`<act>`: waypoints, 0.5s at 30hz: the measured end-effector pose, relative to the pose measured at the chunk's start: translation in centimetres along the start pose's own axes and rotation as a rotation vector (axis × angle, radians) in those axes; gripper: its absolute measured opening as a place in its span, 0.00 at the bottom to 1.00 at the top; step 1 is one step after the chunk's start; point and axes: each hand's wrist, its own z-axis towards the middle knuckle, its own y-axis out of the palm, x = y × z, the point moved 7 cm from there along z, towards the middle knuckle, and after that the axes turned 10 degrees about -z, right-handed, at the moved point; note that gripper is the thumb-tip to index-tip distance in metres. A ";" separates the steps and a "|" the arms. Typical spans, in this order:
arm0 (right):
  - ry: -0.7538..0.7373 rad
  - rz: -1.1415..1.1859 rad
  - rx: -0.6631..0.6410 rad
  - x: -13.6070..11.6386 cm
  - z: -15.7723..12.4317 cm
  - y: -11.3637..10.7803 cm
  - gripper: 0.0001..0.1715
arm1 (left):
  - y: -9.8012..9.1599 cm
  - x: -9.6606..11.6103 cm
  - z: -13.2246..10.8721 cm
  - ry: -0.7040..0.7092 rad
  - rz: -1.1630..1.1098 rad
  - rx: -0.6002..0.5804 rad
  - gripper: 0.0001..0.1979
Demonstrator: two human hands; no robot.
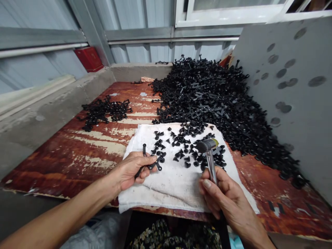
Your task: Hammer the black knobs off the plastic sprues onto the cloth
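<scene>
Left hand [131, 170] gripping black sprue [153, 166], right hand [224, 199] closed on hammer [209, 155]; few pieces [178, 154] on cloth [171, 188], big pile [218, 100] looks untouched

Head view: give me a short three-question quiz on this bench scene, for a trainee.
1. True or false: the right hand grips the hammer by its metal handle.
2. Pick one: the left hand holds the black parts strip over A) the white cloth, B) the red box, C) the grey panel.
3. Fill in: the bigger pile of black parts lies toward the ___ side of the board.

Key: 1 true; 2 A; 3 right.
</scene>
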 end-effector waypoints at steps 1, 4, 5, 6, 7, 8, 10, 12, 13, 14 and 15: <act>-0.001 0.000 -0.002 0.0 0.0 0.0 0.17 | 0.0 0.0 0.1 -0.001 0.007 -0.003 0.12; -0.012 0.010 -0.005 0.0 0.0 0.0 0.17 | 0.1 0.0 0.3 0.004 0.028 -0.015 0.13; -0.013 0.011 -0.005 0.0 0.0 0.1 0.17 | 0.1 0.1 0.4 0.007 0.037 -0.019 0.13; -0.012 0.009 -0.005 0.0 0.0 0.1 0.17 | 0.1 0.1 0.4 0.006 0.047 -0.019 0.13; -0.010 0.005 -0.001 0.0 0.0 0.0 0.17 | 0.1 0.0 0.4 0.003 0.055 -0.018 0.14; -0.006 0.001 0.002 0.0 0.0 0.1 0.17 | 0.1 0.0 0.5 0.000 0.062 -0.018 0.14; -0.007 0.000 0.005 -0.2 0.0 0.1 0.17 | 0.0 0.0 0.5 -0.005 0.065 -0.020 0.13; -0.004 0.000 0.000 -0.6 0.0 0.2 0.18 | 0.1 0.0 0.5 -0.009 0.064 -0.021 0.13; 0.000 -0.002 -0.002 -0.7 0.0 0.2 0.19 | 0.1 0.0 0.5 -0.009 0.064 -0.020 0.13; 0.005 -0.005 -0.003 -0.8 0.0 0.2 0.20 | 0.1 0.0 0.5 -0.011 0.065 -0.018 0.13; 0.008 -0.008 -0.003 -0.9 -0.1 0.3 0.20 | 0.1 0.0 0.5 -0.012 0.067 -0.015 0.13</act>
